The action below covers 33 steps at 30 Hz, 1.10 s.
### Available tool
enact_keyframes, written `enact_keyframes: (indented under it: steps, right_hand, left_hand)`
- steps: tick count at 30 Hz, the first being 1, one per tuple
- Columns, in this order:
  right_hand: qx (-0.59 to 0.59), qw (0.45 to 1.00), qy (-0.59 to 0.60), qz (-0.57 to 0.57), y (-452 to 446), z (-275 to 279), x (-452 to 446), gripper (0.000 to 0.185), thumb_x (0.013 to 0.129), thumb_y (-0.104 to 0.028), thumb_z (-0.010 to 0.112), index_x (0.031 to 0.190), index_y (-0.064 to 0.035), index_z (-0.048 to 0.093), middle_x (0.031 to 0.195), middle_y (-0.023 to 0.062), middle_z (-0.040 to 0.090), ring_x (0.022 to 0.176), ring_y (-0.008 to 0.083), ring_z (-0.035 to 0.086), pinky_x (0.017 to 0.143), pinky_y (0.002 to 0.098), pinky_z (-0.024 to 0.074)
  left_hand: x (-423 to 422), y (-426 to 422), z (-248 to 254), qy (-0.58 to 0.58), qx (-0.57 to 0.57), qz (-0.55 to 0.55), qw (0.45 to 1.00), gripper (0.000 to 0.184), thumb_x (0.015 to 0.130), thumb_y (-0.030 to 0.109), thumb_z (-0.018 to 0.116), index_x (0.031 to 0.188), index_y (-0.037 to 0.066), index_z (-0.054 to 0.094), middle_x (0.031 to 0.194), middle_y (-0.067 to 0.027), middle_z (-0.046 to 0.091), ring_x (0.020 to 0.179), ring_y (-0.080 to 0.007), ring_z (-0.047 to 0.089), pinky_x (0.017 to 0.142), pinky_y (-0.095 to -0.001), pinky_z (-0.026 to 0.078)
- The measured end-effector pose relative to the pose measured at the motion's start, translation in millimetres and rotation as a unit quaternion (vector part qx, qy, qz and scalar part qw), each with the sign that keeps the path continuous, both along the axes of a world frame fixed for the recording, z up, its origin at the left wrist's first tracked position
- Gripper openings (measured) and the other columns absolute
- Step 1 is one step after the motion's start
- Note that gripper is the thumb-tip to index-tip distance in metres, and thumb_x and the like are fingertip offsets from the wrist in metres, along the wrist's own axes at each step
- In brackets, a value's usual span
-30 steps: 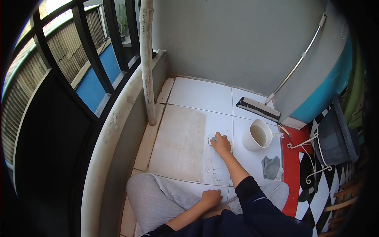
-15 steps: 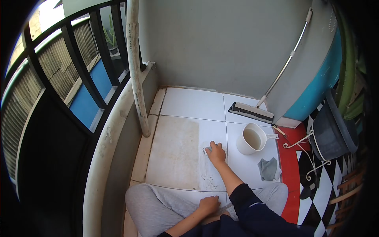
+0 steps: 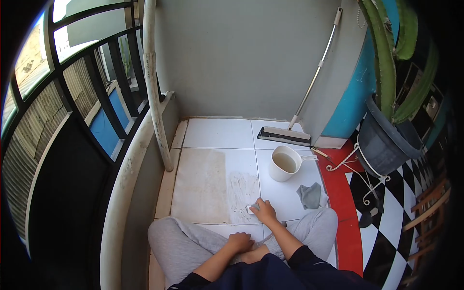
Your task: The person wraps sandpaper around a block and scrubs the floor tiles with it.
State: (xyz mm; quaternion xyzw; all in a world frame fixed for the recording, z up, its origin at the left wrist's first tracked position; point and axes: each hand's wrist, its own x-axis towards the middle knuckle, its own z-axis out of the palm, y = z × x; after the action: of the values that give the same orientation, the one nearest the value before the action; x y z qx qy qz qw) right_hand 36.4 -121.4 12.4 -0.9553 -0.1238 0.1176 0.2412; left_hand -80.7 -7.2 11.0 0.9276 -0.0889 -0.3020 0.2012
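My right hand (image 3: 265, 211) is closed round a small white-and-grey sponge (image 3: 250, 209), pressed to the white floor tile (image 3: 244, 186) near its lower right corner. Streaks of murky wetness and dark specks mark the tile beside it. To their left a beige-brown stained area (image 3: 198, 186) covers most of that tile. My left hand (image 3: 240, 242) rests over my crossed legs with its fingers curled in, and nothing shows in it. A white dipper (image 3: 276, 170) of cloudy water stands beyond my right hand, and a crumpled grey cloth (image 3: 309, 195) lies by my right knee.
A floor squeegee (image 3: 284, 136) leans on the grey wall behind the dipper. On the right a potted cactus (image 3: 386, 140) sits in a white metal stand over red and checkered tiles. A pale pipe (image 3: 151, 92) and black railing (image 3: 92, 67) line the left.
My right hand has pulled the sponge down the tile towards my legs, and more streaks show behind it. My left hand has shifted slightly on my lap. The camera view has tilted.
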Motion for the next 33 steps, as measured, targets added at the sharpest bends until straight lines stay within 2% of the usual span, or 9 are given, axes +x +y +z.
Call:
enact_keyframes:
  steps: [5, 9, 13, 21, 24, 27, 30, 32, 33]
  right_hand:
    - [0.208, 0.975, -0.033, -0.065, -11.3, 43.2, 9.1, 0.055, 0.077, -0.027, 0.064, 0.123, -0.008, 0.042, 0.111, 0.0201, 0.052, 0.093, 0.0336, 0.055, 0.081, 0.0382, 0.0429]
    - [0.255, 0.903, -0.343, 0.04, -4.1, 146.4, 17.4, 0.07, 0.081, -0.025, 0.061, 0.138, -0.0156, 0.022, 0.099, 0.0165, 0.05, 0.086, 0.0308, 0.053, 0.074, 0.0384, 0.0437]
    - [0.286, 0.881, -0.374, 0.045, 1.2, 230.6, 7.1, 0.074, 0.08, -0.027, 0.062, 0.139, -0.0162, 0.019, 0.09, 0.012, 0.046, 0.077, 0.027, 0.051, 0.066, 0.036, 0.0438]
    - [0.19, 0.948, -0.239, 0.084, 15.0, 161.2, -41.1, 0.08, 0.08, -0.033, 0.061, 0.141, -0.0177, 0.011, 0.088, 0.0136, 0.045, 0.074, 0.0298, 0.052, 0.064, 0.0382, 0.0446]
    - [0.203, 0.964, -0.165, 0.04, 6.1, 145.4, -56.9, 0.084, 0.079, -0.031, 0.062, 0.141, -0.0167, 0.008, 0.104, 0.0186, 0.049, 0.089, 0.0351, 0.054, 0.074, 0.039, 0.0454]
    - [0.23, 0.943, -0.241, 0.014, -6.8, 125.7, -55.9, 0.083, 0.079, -0.031, 0.061, 0.141, -0.0187, 0.007, 0.097, 0.0188, 0.05, 0.08, 0.0342, 0.055, 0.068, 0.0412, 0.0466]
    - [0.242, 0.937, -0.25, -0.008, -20.3, 147.1, -58.2, 0.083, 0.08, -0.03, 0.061, 0.141, -0.0154, 0.006, 0.106, 0.0223, 0.05, 0.092, 0.0363, 0.053, 0.075, 0.04, 0.0452]
    - [0.287, 0.945, -0.155, -0.02, -27.2, 175.6, -65.0, 0.084, 0.079, -0.022, 0.062, 0.14, -0.0097, 0.006, 0.134, 0.0271, 0.03, 0.123, 0.0376, 0.035, 0.099, 0.0377, 0.0312]
    - [0.285, 0.942, -0.178, -0.021, -29.4, 183.1, -65.7, 0.082, 0.079, -0.021, 0.061, 0.14, -0.0092, 0.008, 0.133, 0.0259, 0.032, 0.122, 0.0371, 0.036, 0.099, 0.0379, 0.0318]
  left_hand:
    - [-3.9, 2.0, -6.3, -0.023, -0.01, -0.009, 1.0, 0.043, 0.086, 0.041, 0.04, 0.102, 0.006, 0.058, 0.099, -0.0162, 0.061, 0.092, -0.0311, 0.059, 0.077, -0.0433, 0.046]
    - [-6.8, 0.6, -4.0, -0.057, -0.019, -0.016, 0.998, 0.042, 0.085, 0.041, 0.041, 0.098, 0.005, 0.058, 0.094, -0.0165, 0.062, 0.087, -0.0321, 0.06, 0.073, -0.044, 0.047]
    - [-2.1, 1.4, -7.3, -0.068, -0.012, -0.021, 0.997, 0.042, 0.086, 0.041, 0.039, 0.096, 0.005, 0.059, 0.095, -0.0183, 0.062, 0.088, -0.0329, 0.059, 0.075, -0.0444, 0.046]
    - [-2.1, -5.4, -5.4, -0.022, -0.009, -0.053, 0.998, 0.055, 0.089, 0.043, 0.028, 0.095, 0.002, 0.062, 0.098, -0.0206, 0.061, 0.093, -0.0376, 0.056, 0.084, -0.0428, 0.042]
    - [-0.5, -10.6, -9.9, -0.007, 0.001, -0.024, 1.0, 0.06, 0.089, 0.044, 0.023, 0.095, 0.0, 0.063, 0.103, -0.0224, 0.059, 0.098, -0.0383, 0.054, 0.089, -0.042, 0.04]
    - [-3.1, -15.5, -4.2, 0.001, 0.004, -0.018, 1.0, 0.06, 0.088, 0.04, 0.021, 0.099, -0.003, 0.061, 0.11, -0.0234, 0.055, 0.106, -0.036, 0.051, 0.094, -0.0413, 0.036]
    - [-3.3, -13.4, -2.5, 0.015, 0.02, -0.031, 0.999, 0.06, 0.087, 0.04, 0.022, 0.099, -0.003, 0.061, 0.109, -0.0232, 0.056, 0.105, -0.0368, 0.052, 0.093, -0.0411, 0.036]
    - [-7.8, -12.6, -1.8, 0.014, 0.02, -0.019, 1.0, 0.059, 0.086, 0.04, 0.022, 0.099, -0.003, 0.061, 0.109, -0.0233, 0.056, 0.105, -0.0368, 0.052, 0.093, -0.0412, 0.037]
    - [-8.2, -13.4, -1.6, 0.004, 0.021, -0.014, 1.0, 0.059, 0.086, 0.04, 0.023, 0.098, -0.003, 0.062, 0.108, -0.0234, 0.056, 0.104, -0.0369, 0.052, 0.092, -0.0412, 0.037]
